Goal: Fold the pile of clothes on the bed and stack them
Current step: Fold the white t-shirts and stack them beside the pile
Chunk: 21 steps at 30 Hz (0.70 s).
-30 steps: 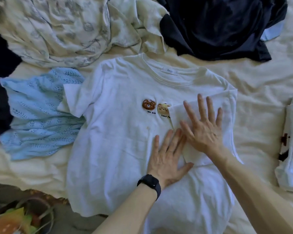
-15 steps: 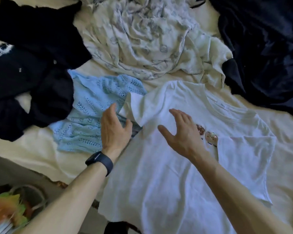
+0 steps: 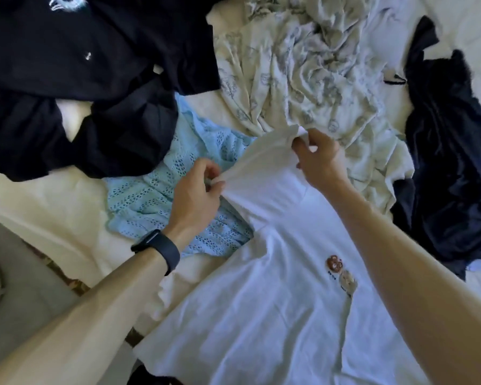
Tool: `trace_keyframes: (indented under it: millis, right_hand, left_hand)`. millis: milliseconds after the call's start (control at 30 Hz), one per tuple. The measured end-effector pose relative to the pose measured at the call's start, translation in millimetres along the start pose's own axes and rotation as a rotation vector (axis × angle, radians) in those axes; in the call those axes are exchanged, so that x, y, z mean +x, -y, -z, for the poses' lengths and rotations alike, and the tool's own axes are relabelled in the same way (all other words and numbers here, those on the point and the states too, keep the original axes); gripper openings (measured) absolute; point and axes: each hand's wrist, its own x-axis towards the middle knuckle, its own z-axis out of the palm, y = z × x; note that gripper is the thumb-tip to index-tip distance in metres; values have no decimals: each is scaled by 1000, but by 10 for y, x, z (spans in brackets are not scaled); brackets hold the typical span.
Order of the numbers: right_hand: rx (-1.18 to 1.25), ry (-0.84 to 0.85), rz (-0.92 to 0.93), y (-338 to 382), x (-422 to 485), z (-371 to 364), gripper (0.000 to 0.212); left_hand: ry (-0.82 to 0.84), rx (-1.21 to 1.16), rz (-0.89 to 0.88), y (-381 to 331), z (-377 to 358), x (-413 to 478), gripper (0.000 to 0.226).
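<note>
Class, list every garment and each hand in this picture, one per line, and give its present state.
white T-shirt, front up on the bed, one sleeve lifted.
left hand, pinching the sleeve's lower edge.
right hand, pinching the sleeve's far end.
light blue top, unfolded, partly under the T-shirt.
cream patterned garment, crumpled, unfolded.
black clothes, heaped, unfolded.
navy garment, crumpled, unfolded.
wristband, worn on the left wrist.

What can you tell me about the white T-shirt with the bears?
The white T-shirt looks like soft cotton and lies front up, spread on the bed sheet. Two small bear patches sit on its chest. One sleeve is lifted: the left hand pinches its near edge, the right hand its far corner. The sleeve hangs over a pale blue knit top.
</note>
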Motion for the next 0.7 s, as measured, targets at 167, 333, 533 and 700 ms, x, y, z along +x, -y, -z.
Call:
trace_keyframes:
  millis: [167, 333, 533, 700]
  right_hand:
    - [-1, 92, 10, 76, 360, -370, 19]
    - [87, 303, -174, -5, 618, -503, 58]
    - [-135, 263, 48, 177, 732, -505, 26]
    - [216, 150, 13, 131, 376, -140, 26]
  left_hand:
    - [71, 120, 121, 50, 25, 96, 23]
    - [130, 209, 303, -60, -80, 198, 46]
    - [96, 382, 340, -145, -157, 246, 62]
    - [1, 485, 100, -321, -21, 52, 26]
